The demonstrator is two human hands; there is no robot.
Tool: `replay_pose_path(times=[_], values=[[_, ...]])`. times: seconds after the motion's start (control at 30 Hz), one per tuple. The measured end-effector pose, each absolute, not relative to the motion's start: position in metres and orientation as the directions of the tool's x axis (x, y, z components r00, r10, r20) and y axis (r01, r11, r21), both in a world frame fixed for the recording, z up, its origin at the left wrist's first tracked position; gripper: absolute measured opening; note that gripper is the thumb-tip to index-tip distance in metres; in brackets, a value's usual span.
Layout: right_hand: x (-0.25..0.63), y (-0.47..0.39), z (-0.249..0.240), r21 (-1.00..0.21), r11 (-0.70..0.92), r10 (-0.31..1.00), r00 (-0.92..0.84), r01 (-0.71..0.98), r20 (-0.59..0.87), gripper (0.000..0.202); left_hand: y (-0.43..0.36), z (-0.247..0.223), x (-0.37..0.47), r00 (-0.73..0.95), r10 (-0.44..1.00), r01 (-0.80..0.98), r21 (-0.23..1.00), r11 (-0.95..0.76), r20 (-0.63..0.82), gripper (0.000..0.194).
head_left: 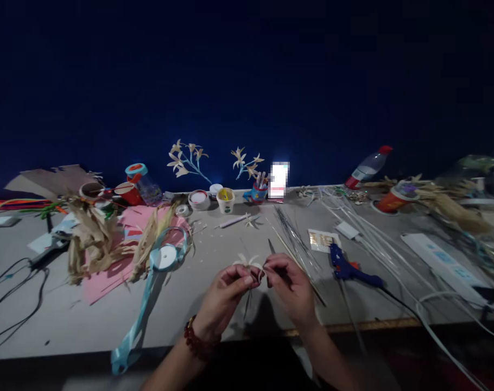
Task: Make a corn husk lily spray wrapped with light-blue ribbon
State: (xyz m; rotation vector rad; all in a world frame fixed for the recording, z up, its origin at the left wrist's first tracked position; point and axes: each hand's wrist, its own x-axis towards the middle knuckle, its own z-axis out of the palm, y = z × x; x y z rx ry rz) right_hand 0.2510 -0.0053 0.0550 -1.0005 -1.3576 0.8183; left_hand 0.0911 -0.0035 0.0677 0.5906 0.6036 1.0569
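Observation:
Close above the table's front edge, both hands meet at a small pale artificial flower (253,260) with thin, curled petals. My left hand (226,293) is closed around the flower's base, and a thin stem runs down below its fingers. At the flower's right side, the thumb and fingertips of my right hand (291,285) pinch a petal's edge. A dark pointed tip (271,246) shows just beyond the right hand; whether that hand holds it, I cannot tell. Red beads circle the left wrist.
Right: a blue glue gun (348,267), thin wires (298,239), a white power strip (446,263) with cables. Left: light-blue ribbon (143,304), dried husks (94,239), pink paper (104,279). Behind: cups (226,201), flower sprigs (192,163), a lit screen (278,182), a tilted bottle (369,168).

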Motion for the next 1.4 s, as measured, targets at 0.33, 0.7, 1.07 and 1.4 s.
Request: replay_pose_path(times=[0.33, 0.7, 1.07, 1.4], values=[[0.251, -0.011, 0.068, -0.523, 0.599, 0.713, -0.107, 0.607, 0.692, 0.022, -0.005, 0.061, 0.085, 0.222, 0.966, -0.546, 0.805, 0.233, -0.129, 0.010], [0.242, -0.013, 0.062, -0.834, 0.417, 0.883, 0.058, 0.362, 0.466, 0.011, -0.005, 0.055, 0.089, 0.125, 0.978, -0.484, 0.851, 0.204, -0.164, 0.014], [0.240, -0.012, 0.042, -0.981, 0.072, 0.994, 0.089, -0.180, 0.057, 0.014, -0.005, 0.056, 0.089, 0.089, 0.988, -0.470, 0.870, 0.151, -0.124, 0.011], [0.308, -0.002, 0.029, -0.987, -0.024, 0.928, 0.365, -0.157, -0.081, 0.028, 0.003, 0.063, 0.066, -0.069, 0.987, -0.542, 0.836, 0.086, -0.146, 0.015]])
